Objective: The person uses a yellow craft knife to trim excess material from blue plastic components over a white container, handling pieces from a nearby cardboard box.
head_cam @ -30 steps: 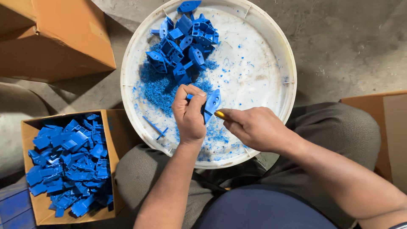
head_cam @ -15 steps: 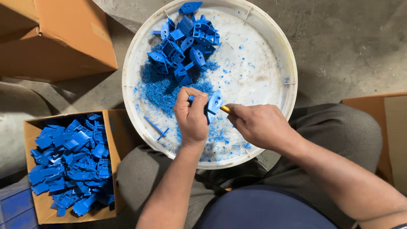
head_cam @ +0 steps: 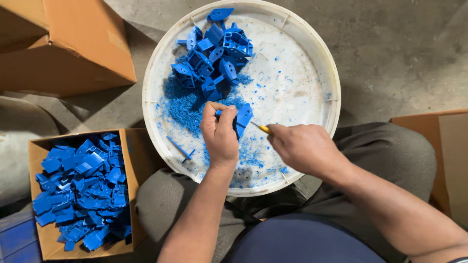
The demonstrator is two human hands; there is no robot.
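Pinched between left hand (head_cam: 220, 132) fingers, a blue part (head_cam: 243, 118) hangs over the white tub (head_cam: 312, 53). Right hand (head_cam: 301, 147) is closed round a yellow-tipped knife (head_cam: 260, 127), blade at the part. More parts (head_cam: 214, 48) pile in the tub; a box (head_cam: 38, 146) sits left.

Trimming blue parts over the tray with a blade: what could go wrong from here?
1. The blade tip in the right hand points toward the left hand pinching the blue part; a slip could cut the fingers.
2. Blue shavings lie near the white tray's low rim and may spill.
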